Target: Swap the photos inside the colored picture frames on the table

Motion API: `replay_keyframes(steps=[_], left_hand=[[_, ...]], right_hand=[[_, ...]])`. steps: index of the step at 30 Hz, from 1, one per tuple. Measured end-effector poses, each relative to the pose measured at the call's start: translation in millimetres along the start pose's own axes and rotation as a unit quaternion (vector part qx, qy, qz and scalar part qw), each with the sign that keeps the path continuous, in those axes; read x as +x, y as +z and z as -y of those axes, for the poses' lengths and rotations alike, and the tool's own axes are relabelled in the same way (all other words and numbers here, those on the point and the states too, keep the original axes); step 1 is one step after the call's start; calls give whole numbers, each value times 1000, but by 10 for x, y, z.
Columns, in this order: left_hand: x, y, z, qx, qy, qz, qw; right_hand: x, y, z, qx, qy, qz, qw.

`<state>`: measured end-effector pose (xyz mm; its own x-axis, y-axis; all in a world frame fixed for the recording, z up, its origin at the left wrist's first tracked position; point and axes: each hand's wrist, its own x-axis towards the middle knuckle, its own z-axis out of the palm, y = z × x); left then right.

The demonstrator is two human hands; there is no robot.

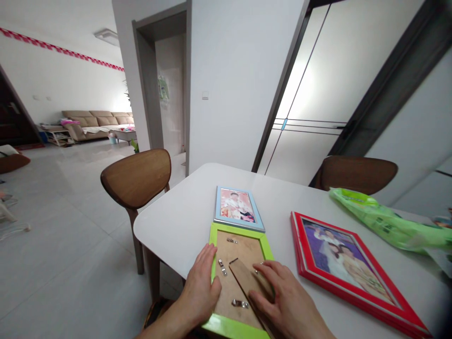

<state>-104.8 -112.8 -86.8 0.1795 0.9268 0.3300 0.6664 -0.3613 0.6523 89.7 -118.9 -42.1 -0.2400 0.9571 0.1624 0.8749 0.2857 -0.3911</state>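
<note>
Room: a bright, white-walled dining corner with grey floor tiles; a beige sofa stands far beyond the green frame, through the open living area.
Tabletop: a white, round-cornered tabletop (183, 221) carrying all the frames.
Chairs: a brown wooden chair (136, 178) left of the green frame, another (356, 173) far to its right.
Bag: a crumpled green plastic bag (384, 221) well right of the green frame, past the red one.
Red frame: a red rectangular picture frame (349, 270), photo up, just right of the green frame.
Green frame: a lime-green rectangular picture frame (237, 278) lying face down at the near edge, brown backing board and metal turn clips showing.
Blue frame: a pale blue small picture frame (238, 207), touching the green frame's far edge.
Left hand: left hand (202, 287) flat, fingers together, pressing the green frame's left rail.
Right hand: right hand (282, 301) spread open, fingertips on the brown prop stand (247, 278).
Doing it well: I judge steady left-hand pressure keeps the frame from sliding while the fingertips work the stand and clips gently.
</note>
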Motion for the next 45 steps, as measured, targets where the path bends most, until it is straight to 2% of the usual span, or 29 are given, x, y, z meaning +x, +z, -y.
replay_keyframes(steps=[3,14,20,22,23,25,27,30,33,36,38,40,42,44,45], left_hand=[[2,8,1,-22,-8,-15,1000],[21,-12,-36,-73,-43,-19,996],[95,-160,-173,-148,-102,-8,984],[134,-218,-261,-224,-128,-16,966],[155,-240,-303,-282,-142,-17,949],[191,-280,-362,-396,-173,-9,902],[214,-339,-358,-465,-204,9,862],[211,-514,-196,-480,-239,3,844],[164,-737,68,-482,-274,-17,832],[106,-841,234,-491,-300,-25,817],[83,-801,222,-510,-303,-17,805],[83,-701,122,-537,-294,-5,791],[99,-584,-20,-563,-279,6,778],[119,-489,-149,-594,-267,19,758],[127,-456,-194,-609,-265,26,747]], right_hand=[[8,21,-101,-19,41,-7,999],[-9,44,95,18,12,45,999],[55,-148,114,62,53,39,996],[60,-252,168,65,49,31,996],[60,-296,205,71,41,26,996],[62,-355,272,89,17,12,996],[73,-362,280,105,1,2,994],[99,-279,98,80,29,-20,996],[105,-122,-204,-2,82,-39,996],[99,16,-352,-38,84,-41,995],[111,56,-298,-23,60,-70,995],[141,60,-160,27,45,-94,994],[177,50,-2,133,58,-52,988],[204,47,121,248,75,24,966],[210,51,159,279,75,43,956]])
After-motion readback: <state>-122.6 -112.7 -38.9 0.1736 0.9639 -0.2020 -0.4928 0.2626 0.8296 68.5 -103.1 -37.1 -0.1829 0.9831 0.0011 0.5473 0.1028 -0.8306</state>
